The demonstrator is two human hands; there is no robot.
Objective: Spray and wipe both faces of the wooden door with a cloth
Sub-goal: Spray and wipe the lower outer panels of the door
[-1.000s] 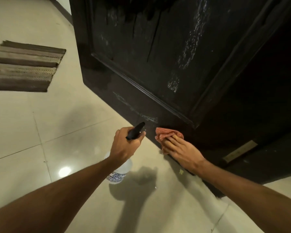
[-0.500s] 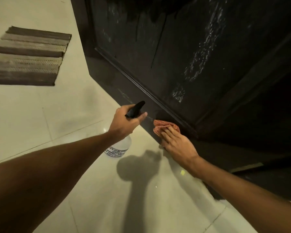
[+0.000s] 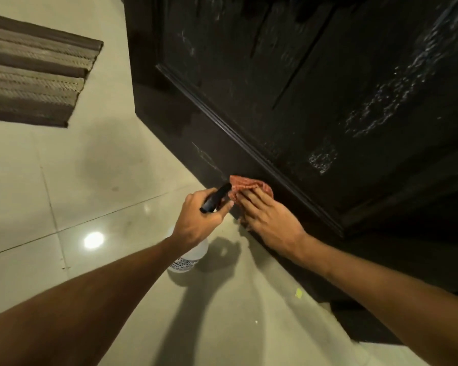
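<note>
- Upper left of frame: striped mat (image 3: 37, 72) lies flat on the tiled floor (image 3: 64, 180), well apart from the work area and not involved. A lamp reflection (image 3: 93, 240) shows on the glossy tile, lower left of centre.
- Centre: left hand (image 3: 198, 220) grips the spray bottle (image 3: 191, 256), fingers curled round its neck and black trigger head. The clear body hangs below the fist, above the floor. The nozzle points up and right at the door's bottom rail, just beside the cloth. Judgement: the bottle is held at the rail so that wetting and wiping can alternate without a reach. Cannot tell whether the trigger is being squeezed.
- Just right of centre: reddish cloth (image 3: 250, 184), bunched, sits against the lower rail beneath the moulding. Right hand (image 3: 271, 220) presses on it with fingers straight and flat, none curled round the fabric. Judgement: the flat hand suits wiping, not carrying.
- Right and upper right: wooden door (image 3: 328, 88), dark, fills this side, its bottom edge running diagonally along the floor. Whitish streaks (image 3: 381, 109) mark the panel above, probably unwiped spray. Judgement: this face is partly done. The other face is not visible.
</note>
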